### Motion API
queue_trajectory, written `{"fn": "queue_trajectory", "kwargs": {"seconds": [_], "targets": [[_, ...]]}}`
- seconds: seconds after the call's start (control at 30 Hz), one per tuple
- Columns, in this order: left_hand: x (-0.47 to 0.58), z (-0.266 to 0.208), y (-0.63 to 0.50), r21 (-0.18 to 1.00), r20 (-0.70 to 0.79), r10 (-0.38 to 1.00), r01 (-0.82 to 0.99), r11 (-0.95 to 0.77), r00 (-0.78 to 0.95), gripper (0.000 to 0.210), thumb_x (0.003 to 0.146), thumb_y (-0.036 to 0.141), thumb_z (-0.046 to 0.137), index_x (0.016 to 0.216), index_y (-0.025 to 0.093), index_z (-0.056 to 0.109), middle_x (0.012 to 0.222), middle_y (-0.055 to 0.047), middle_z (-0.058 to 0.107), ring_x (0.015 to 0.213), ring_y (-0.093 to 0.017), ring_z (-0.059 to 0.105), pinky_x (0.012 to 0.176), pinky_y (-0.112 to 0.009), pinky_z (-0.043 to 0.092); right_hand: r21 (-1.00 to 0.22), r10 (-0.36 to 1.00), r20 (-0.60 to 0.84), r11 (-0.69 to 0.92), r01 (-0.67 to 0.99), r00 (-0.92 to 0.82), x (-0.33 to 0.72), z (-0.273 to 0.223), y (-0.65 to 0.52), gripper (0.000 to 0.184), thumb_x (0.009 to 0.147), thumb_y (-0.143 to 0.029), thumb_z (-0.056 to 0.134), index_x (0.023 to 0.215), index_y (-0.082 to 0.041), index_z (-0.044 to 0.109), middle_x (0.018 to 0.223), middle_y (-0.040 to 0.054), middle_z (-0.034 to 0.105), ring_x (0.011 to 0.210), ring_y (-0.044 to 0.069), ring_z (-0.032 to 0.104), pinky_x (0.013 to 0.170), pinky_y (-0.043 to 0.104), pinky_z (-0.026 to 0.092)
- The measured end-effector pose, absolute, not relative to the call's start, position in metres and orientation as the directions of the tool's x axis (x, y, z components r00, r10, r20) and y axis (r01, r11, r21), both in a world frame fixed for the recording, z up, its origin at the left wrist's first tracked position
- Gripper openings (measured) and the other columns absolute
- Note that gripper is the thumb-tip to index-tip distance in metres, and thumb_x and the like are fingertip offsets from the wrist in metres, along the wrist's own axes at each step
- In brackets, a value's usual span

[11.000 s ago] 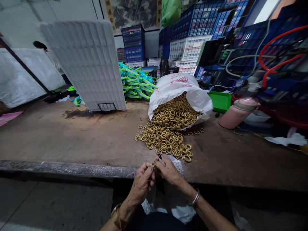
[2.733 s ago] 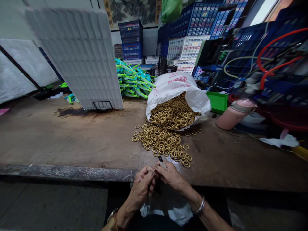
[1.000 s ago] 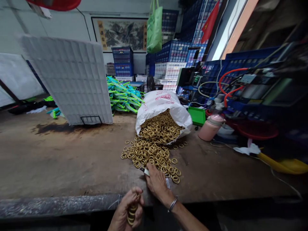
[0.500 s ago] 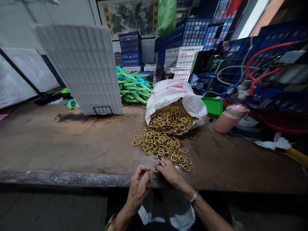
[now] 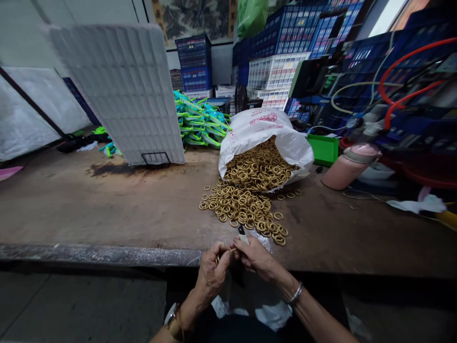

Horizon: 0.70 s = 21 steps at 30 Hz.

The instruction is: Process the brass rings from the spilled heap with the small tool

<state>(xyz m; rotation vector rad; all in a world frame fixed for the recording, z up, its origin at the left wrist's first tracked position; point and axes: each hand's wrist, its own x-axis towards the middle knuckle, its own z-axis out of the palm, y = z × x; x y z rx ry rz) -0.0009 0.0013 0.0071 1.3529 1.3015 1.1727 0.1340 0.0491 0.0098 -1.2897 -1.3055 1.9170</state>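
Note:
My left hand (image 5: 213,267) is closed, thumb and fingers pinching a gold-coloured ring (image 5: 233,250) just above the table's front edge. My right hand (image 5: 257,257) meets it there, its fingertips at the same ring. A small flat tool (image 5: 243,234), pale with a dark end, is gripped in my right hand and points away from me; its kind is not clear. Just beyond both hands lies a loose pile of gold rings (image 5: 243,205). They spill from the mouth of a white woven sack (image 5: 264,121) lying on its side.
A tall pale ribbed panel (image 5: 117,90) stands on the wooden table (image 5: 107,209) at left. Behind it are bright green and turquoise pieces (image 5: 202,121). To the right are a green tray (image 5: 323,150), a pink bottle (image 5: 350,166) and red hoses (image 5: 387,93). Stacked crates (image 5: 276,71) fill the back.
My hands have come together, and the ring my right hand picked at the pile's near edge is now between them. My left fingers have closed on it. The view has tilted slightly down.

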Motion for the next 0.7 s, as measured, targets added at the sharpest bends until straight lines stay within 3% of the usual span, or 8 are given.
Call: {"fn": "queue_trajectory", "kwargs": {"seconds": [0.2,0.4,0.53,0.63,0.7], "targets": [[0.0008,0.0087,0.0016,0.999,-0.012,0.999,0.036,0.014,-0.052,0.021,0.077,0.034,0.052,0.068,0.015,0.055,0.059,0.003,0.05,0.056,-0.009,0.043,0.056,-0.02,0.036,-0.975,0.889,-0.171,-0.091,0.203,-0.425,0.1318,0.0045,0.0488,0.03,0.072,-0.042,0.05,0.058,-0.017,0.043,0.052,-0.006,0.036,0.049,0.006,0.032,0.045,0.019,0.027],[0.0011,0.0078,-0.0015,0.913,-0.329,0.939,-0.219,0.343,0.099,0.028,0.075,0.045,0.051,0.07,0.017,0.047,0.048,0.008,0.04,0.034,-0.003,0.029,0.034,-0.015,0.022,-0.972,0.882,-0.207,-0.134,0.195,-0.424,0.1284,0.0066,0.0482,0.027,0.073,-0.04,0.049,0.058,-0.017,0.043,0.051,-0.006,0.038,0.048,0.006,0.032,0.044,0.018,0.026],[0.002,0.0095,-0.0042,0.87,-0.334,0.933,-0.338,0.359,0.131,0.03,0.075,0.046,0.051,0.069,0.017,0.046,0.051,0.007,0.042,0.035,-0.002,0.03,0.033,-0.014,0.022,-0.962,0.889,-0.227,-0.141,0.235,-0.398,0.1305,0.0016,0.0474,0.029,0.078,-0.041,0.039,0.062,-0.017,0.046,0.05,-0.0045,0.043,0.044,0.007,0.034,0.044,0.019,0.027],[0.0029,0.0095,-0.0047,0.88,-0.337,0.938,-0.326,0.346,0.088,0.03,0.074,0.046,0.052,0.069,0.017,0.046,0.052,0.007,0.044,0.036,-0.002,0.031,0.033,-0.014,0.023,-0.909,0.934,-0.098,0.057,0.413,-0.344,0.1346,-0.0015,0.0456,0.024,0.08,-0.033,0.037,0.063,-0.018,0.047,0.053,-0.0028,0.046,0.05,0.009,0.04,0.048,0.02,0.029],[0.0034,0.0098,-0.0044,0.895,-0.336,0.939,-0.287,0.341,0.068,0.031,0.074,0.047,0.053,0.068,0.017,0.046,0.049,0.007,0.043,0.035,-0.003,0.031,0.033,-0.014,0.024,-0.822,0.912,-0.014,0.222,0.524,-0.409,0.1368,-0.0013,0.0428,0.015,0.077,-0.022,0.038,0.063,-0.019,0.046,0.055,-0.0027,0.047,0.052,0.01,0.041,0.051,0.021,0.029]]}}
